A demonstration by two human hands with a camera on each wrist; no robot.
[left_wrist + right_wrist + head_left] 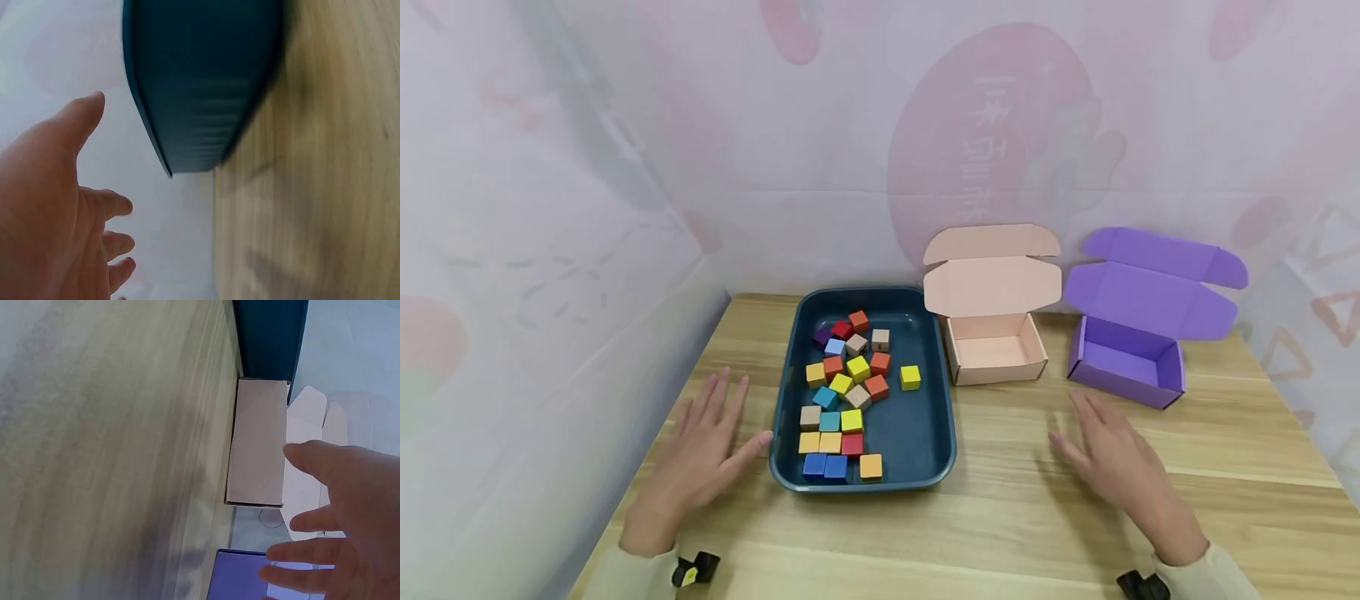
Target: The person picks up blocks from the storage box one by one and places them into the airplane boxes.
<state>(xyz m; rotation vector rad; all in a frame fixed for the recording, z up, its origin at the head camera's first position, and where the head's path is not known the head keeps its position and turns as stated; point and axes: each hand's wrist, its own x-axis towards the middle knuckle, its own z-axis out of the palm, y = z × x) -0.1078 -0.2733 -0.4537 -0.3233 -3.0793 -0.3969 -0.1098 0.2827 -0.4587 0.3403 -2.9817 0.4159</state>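
A dark blue tray [925, 450] sits on the wooden table and holds several small coloured cubes [847, 387]; one yellow cube [910, 377] lies apart at its right. My left hand [703, 454] hovers flat just left of the tray, fingers straight, holding nothing; in the left wrist view the left hand [50, 212] is spread beside the tray's outer wall [200, 81]. My right hand [1112, 458] hovers flat on the tray's right, empty. An open pink box [996, 350] and an open purple box [1123, 362] stand beyond it; the pink box [256, 440] and purple box [240, 575] show in the right wrist view.
A pale patterned curtain [625, 150] closes off the back and left sides. The table edge [647, 450] runs close by my left hand. Bare wood [1000, 517] lies in front of the tray and boxes.
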